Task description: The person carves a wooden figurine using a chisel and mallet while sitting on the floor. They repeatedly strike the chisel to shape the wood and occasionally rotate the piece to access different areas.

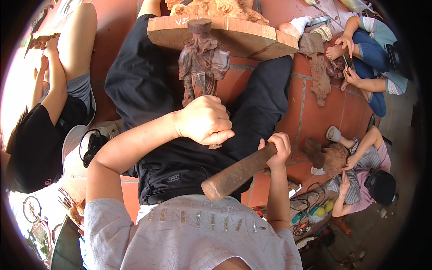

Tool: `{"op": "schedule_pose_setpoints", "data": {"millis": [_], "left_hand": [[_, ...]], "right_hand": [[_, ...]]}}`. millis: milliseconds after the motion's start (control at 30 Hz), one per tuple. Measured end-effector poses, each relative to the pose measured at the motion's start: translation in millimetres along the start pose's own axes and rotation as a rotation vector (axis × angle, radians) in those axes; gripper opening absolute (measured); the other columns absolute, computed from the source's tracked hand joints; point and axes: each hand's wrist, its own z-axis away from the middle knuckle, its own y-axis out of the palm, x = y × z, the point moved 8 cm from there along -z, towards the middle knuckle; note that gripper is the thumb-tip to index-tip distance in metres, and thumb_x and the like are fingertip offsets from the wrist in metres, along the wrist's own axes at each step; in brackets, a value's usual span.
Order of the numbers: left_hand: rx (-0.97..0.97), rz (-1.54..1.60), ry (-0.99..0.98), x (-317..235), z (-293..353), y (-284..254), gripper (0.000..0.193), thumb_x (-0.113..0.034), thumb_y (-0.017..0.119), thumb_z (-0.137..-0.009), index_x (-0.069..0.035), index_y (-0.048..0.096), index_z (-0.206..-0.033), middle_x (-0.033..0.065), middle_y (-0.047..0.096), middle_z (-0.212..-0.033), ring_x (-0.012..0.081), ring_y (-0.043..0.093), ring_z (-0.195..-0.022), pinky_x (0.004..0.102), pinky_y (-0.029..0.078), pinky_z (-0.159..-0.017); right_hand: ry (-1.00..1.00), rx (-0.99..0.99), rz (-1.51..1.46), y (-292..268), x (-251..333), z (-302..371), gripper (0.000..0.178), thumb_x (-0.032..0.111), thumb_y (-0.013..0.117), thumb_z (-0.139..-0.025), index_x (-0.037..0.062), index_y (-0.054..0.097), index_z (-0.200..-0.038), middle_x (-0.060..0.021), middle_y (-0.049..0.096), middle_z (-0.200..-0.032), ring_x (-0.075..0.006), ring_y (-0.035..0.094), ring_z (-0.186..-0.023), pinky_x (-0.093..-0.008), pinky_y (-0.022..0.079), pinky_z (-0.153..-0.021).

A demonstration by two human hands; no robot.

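Observation:
Between my knees stands a dark brown carved wooden statue [197,67] of a robed figure with a flat-topped hat. My left hand [204,120] is a fist around a chisel [215,146]; its handle end pokes out below the fist, and a thin blade points up at the figure's front. Whether the blade tip touches the wood I cannot tell. In my right hand [280,150] is a thick wooden mallet [238,173], gripped at its narrow end and slanting down to the left over my lap, apart from the chisel. The statue's lower part is hidden by my left hand.
Beyond the statue a pale wooden slab [225,36] bears a lighter carving [220,8]. Two people with carved wood pieces [320,81] [334,158] sit at the right; another person [38,144] sits close at the left. Cables and tools [310,209] lie on the tiled floor [310,117].

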Motion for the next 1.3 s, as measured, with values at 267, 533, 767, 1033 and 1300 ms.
{"op": "schedule_pose_setpoints", "data": {"millis": [267,533,767,1033,1300], "left_hand": [[0.009,0.243,-0.063,6,-5,-33,0.034,-0.023,0.055,-0.094,-0.006,0.057,-0.064,0.0081,0.057,-0.06,0.0311,0.056,-0.057,0.0398,0.044,-0.057],[-0.05,0.216,-0.028,3,2,-35,0.035,-0.023,0.052,-0.094,-0.008,0.05,-0.063,0.0072,0.049,-0.059,0.0302,0.049,-0.054,0.0403,0.039,-0.055],[-0.003,0.106,-0.013,-12,14,-12,0.031,-0.023,0.056,-0.091,-0.009,0.052,-0.064,0.0059,0.048,-0.059,0.0293,0.049,-0.054,0.0395,0.04,-0.055],[-0.004,0.094,0.022,-2,6,-13,0.031,-0.023,0.056,-0.091,-0.008,0.052,-0.064,0.0065,0.048,-0.06,0.0298,0.049,-0.055,0.0394,0.04,-0.057],[-0.017,0.225,-0.05,7,-3,-33,0.032,-0.022,0.056,-0.092,-0.007,0.056,-0.063,0.0068,0.055,-0.058,0.0294,0.054,-0.054,0.0391,0.044,-0.055]], "right_hand": [[-0.012,0.011,0.171,-1,9,-10,0.026,0.005,0.077,-0.063,0.0076,0.057,-0.08,-0.007,0.057,-0.077,-0.0279,0.058,-0.068,-0.0391,0.048,-0.06],[0.045,0.029,0.172,4,12,-11,0.028,0.005,0.077,-0.06,0.0087,0.058,-0.08,-0.006,0.057,-0.075,-0.0277,0.058,-0.068,-0.0385,0.048,-0.061],[0.011,0.021,0.124,2,15,-6,0.027,0.004,0.077,-0.061,0.0086,0.057,-0.078,-0.0057,0.056,-0.074,-0.0275,0.057,-0.066,-0.0384,0.047,-0.06],[0.008,0.0,0.04,-2,21,-14,0.025,0.005,0.077,-0.064,0.0082,0.056,-0.077,-0.0074,0.055,-0.075,-0.028,0.058,-0.067,-0.0386,0.048,-0.06],[0.004,0.024,0.16,-5,12,-15,0.025,0.005,0.077,-0.064,0.0075,0.057,-0.079,-0.0077,0.056,-0.075,-0.0278,0.058,-0.067,-0.0372,0.048,-0.058]]}}
